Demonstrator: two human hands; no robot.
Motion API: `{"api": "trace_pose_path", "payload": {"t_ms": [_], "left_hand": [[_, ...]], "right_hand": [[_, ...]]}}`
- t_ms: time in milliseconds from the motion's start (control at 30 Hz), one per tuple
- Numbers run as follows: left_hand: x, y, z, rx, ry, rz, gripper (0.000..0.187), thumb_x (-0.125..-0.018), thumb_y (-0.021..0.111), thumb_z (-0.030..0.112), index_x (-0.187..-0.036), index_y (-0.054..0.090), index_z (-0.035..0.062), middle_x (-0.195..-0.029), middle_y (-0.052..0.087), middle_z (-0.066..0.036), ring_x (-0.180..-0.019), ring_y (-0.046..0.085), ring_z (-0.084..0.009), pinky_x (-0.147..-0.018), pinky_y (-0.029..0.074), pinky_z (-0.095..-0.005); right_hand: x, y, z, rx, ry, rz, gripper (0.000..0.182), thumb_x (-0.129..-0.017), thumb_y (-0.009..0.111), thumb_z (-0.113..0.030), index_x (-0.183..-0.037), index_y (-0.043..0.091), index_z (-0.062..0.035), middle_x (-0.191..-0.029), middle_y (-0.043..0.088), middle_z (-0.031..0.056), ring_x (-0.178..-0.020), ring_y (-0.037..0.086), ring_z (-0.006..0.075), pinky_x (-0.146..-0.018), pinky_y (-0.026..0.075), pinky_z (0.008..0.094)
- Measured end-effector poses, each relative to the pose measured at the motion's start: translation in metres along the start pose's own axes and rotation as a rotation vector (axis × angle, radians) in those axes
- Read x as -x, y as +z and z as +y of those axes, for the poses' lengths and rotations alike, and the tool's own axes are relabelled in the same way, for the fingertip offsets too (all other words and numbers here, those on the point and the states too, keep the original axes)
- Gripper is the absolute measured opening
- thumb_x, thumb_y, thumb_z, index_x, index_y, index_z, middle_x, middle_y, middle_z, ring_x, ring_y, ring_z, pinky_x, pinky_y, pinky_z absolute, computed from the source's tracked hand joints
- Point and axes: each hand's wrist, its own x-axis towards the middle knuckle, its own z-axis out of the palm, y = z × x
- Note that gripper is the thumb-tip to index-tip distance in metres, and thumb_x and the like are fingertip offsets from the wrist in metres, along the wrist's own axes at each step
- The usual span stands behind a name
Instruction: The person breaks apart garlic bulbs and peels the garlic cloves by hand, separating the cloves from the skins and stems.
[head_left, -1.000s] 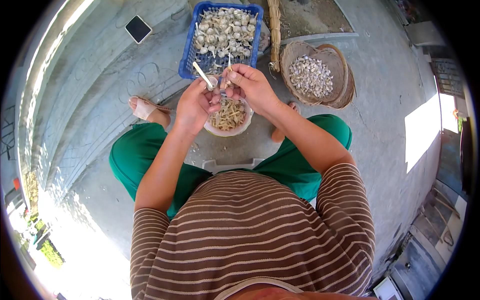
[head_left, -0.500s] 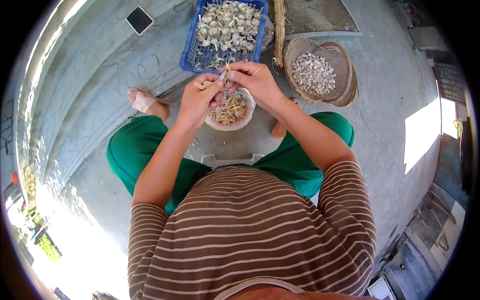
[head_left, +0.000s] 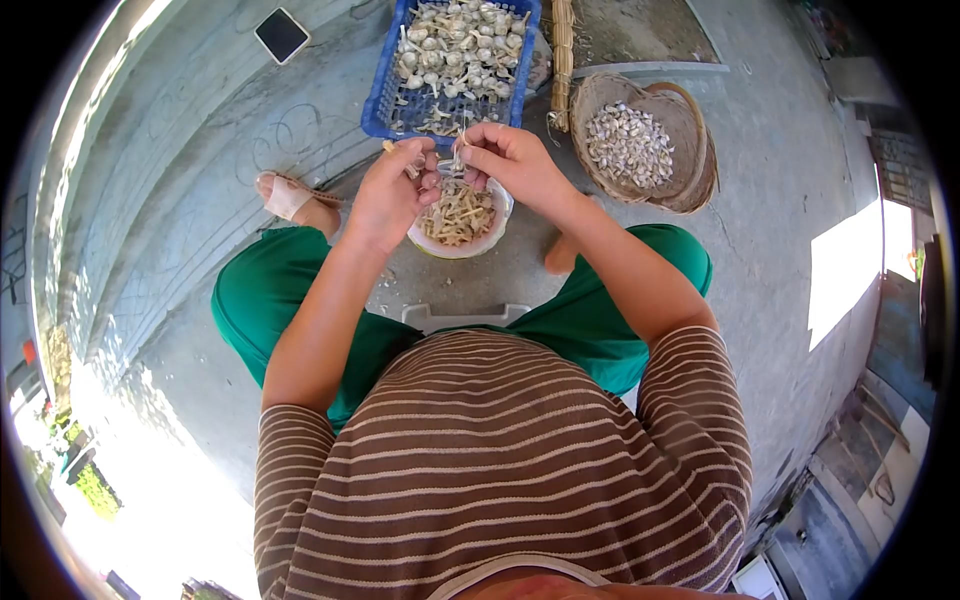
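Observation:
My left hand [head_left: 392,193] grips a small knife whose pale handle [head_left: 390,147] sticks out past the fist. My right hand [head_left: 508,160] pinches a garlic bulb [head_left: 453,163] by its stem. Both hands meet just above a white bowl [head_left: 497,231] that holds cut stems and skins. Beyond the hands stands a blue plastic crate [head_left: 380,100] with several whole garlic bulbs. A woven basket [head_left: 692,185] to the right holds trimmed garlic.
I sit low on a concrete floor, green trousers and sandalled feet [head_left: 290,200] either side of the bowl. A broom of straw [head_left: 562,60] lies between crate and basket. A dark phone [head_left: 281,34] rests on the concrete step at upper left.
The knife handle has swung down from sticking up to lying nearly flat in my left fist. Both hands have stayed over the bowl, working the bulb.

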Motion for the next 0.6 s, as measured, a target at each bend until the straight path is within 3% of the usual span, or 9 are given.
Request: {"api": "trace_pose_path", "payload": {"t_ms": [67,100,167,300,367,467,533,600], "left_hand": [[0.000,-0.002,0.004,0.107,-0.011,0.010,0.017,-0.085,0.051,0.008,-0.101,0.051,0.0010,-0.087,0.054,-0.008,-0.072,0.047,-0.0123,-0.060,0.039,-0.0246],[0.000,-0.004,0.005,0.106,0.006,0.008,0.022,-0.085,0.049,0.007,-0.106,0.050,-0.0005,-0.091,0.054,-0.009,-0.074,0.047,-0.0135,-0.064,0.040,-0.0255],[-0.002,-0.007,0.005,0.105,0.022,0.006,0.027,-0.085,0.048,0.006,-0.110,0.050,-0.0019,-0.094,0.055,-0.011,-0.076,0.048,-0.0146,-0.069,0.041,-0.0265],[-0.004,-0.009,0.000,-0.096,0.071,-0.027,0.032,-0.087,0.050,0.009,-0.117,0.048,-0.0028,-0.101,0.057,-0.010,-0.083,0.051,-0.0149,-0.075,0.043,-0.0273],[-0.002,-0.007,-0.004,-0.172,0.093,-0.055,0.033,-0.088,0.051,0.011,-0.118,0.049,-0.0014,-0.104,0.057,-0.007,-0.087,0.052,-0.0147,-0.079,0.043,-0.0275],[-0.003,-0.007,-0.012,-0.413,0.172,0.049,0.032,-0.087,0.057,0.010,-0.117,0.052,0.0009,-0.104,0.057,-0.006,-0.088,0.051,-0.0118,-0.079,0.043,-0.0261],[-0.005,-0.009,-0.017,-0.891,0.343,0.025,0.032,-0.084,0.062,0.007,-0.115,0.055,0.0030,-0.100,0.059,-0.004,-0.085,0.052,-0.0094,-0.078,0.043,-0.0243],[-0.006,-0.009,-0.019,-0.866,0.352,0.018,0.032,-0.083,0.062,0.006,-0.114,0.056,0.0029,-0.098,0.059,-0.003,-0.083,0.052,-0.0092,-0.075,0.043,-0.0237]], "right_hand": [[0.003,0.001,0.005,0.468,-0.107,0.007,0.020,-0.089,0.057,-0.016,-0.100,0.059,0.0002,-0.082,0.059,0.0044,-0.070,0.059,0.0097,-0.063,0.050,0.0259],[0.001,0.000,0.013,0.468,-0.106,0.006,0.020,-0.089,0.057,-0.016,-0.100,0.059,0.0002,-0.082,0.059,0.0044,-0.070,0.059,0.0097,-0.063,0.050,0.0259],[-0.002,-0.004,0.032,1.016,-0.629,0.012,0.020,-0.084,0.061,-0.019,-0.095,0.063,-0.0037,-0.078,0.062,0.0086,-0.067,0.061,0.0178,-0.063,0.049,0.0292],[-0.001,0.003,0.019,0.978,-0.595,0.109,0.016,-0.083,0.061,-0.016,-0.095,0.063,-0.0044,-0.079,0.061,0.0074,-0.069,0.061,0.0177,-0.063,0.049,0.0287],[0.000,0.009,-0.001,0.411,-0.331,0.167,0.015,-0.081,0.063,-0.013,-0.094,0.062,-0.0045,-0.077,0.058,0.0069,-0.067,0.058,0.0156,-0.062,0.048,0.0285],[-0.002,0.012,-0.009,0.319,-0.268,0.151,0.013,-0.079,0.065,-0.010,-0.090,0.061,-0.0035,-0.076,0.058,0.0051,-0.068,0.057,0.0122,-0.063,0.049,0.0272],[-0.003,0.014,-0.010,0.378,-0.318,0.134,0.012,-0.079,0.065,-0.009,-0.088,0.060,-0.0025,-0.074,0.058,0.0040,-0.067,0.057,0.0107,-0.062,0.048,0.0256],[-0.002,0.016,-0.011,0.437,-0.369,0.116,0.012,-0.079,0.066,-0.009,-0.086,0.060,-0.0014,-0.073,0.058,0.0030,-0.066,0.057,0.0091,-0.061,0.048,0.0240]]}}
